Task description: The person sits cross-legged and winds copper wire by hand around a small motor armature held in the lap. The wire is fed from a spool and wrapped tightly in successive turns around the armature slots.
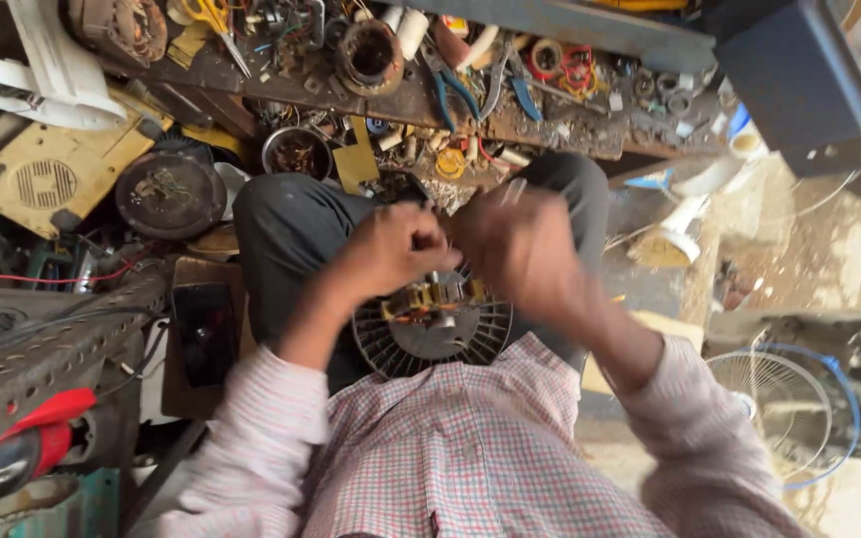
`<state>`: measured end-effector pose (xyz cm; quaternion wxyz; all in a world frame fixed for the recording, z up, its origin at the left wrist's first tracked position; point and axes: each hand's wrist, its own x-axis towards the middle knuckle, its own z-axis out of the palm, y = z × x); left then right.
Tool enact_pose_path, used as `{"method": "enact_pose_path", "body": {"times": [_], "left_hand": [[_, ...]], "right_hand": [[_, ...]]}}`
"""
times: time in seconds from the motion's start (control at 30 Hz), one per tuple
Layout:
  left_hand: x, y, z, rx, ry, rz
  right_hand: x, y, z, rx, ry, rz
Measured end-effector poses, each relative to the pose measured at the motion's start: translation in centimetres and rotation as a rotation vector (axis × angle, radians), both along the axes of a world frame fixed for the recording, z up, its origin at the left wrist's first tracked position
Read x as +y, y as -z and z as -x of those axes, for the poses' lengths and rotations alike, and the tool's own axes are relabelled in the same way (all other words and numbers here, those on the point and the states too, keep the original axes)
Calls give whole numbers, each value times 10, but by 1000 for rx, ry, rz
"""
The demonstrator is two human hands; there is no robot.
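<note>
both hands (450,249) closed, gripping fan motor (433,319)

Single head view, steeply downward, close over lap.

A round, dark grey fan motor housing (432,334) with radial ribs is held flat on the lap, face up. At its centre a brass-coloured stator with copper windings (434,297) is exposed, partly hidden beneath the fingers above it.
</note>
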<state>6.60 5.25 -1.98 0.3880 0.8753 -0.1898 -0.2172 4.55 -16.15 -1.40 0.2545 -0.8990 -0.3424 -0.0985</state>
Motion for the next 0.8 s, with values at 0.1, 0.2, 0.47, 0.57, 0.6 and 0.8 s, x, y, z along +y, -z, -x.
{"method": "enact_pose_path", "body": {"times": [0.1,0.2,0.47,0.57,0.6,0.8], "left_hand": [[17,-23,-2,37,162,331],[5,-36,49,160,-372,718],[-4,22,66,-610,-193,572],[-6,14,24,-256,-208,253],[-1,5,10,-166,-159,9],[6,-38,30,-63,-325,661]], "right_hand": [[-8,-20,48,102,-352,231],[-38,-17,59,685,-367,-315],[-27,51,-31,263,6,-386],[-13,21,-28,-66,111,-188],[-7,8,-18,-27,5,-120],[-18,-38,54,580,-417,-93]]}}
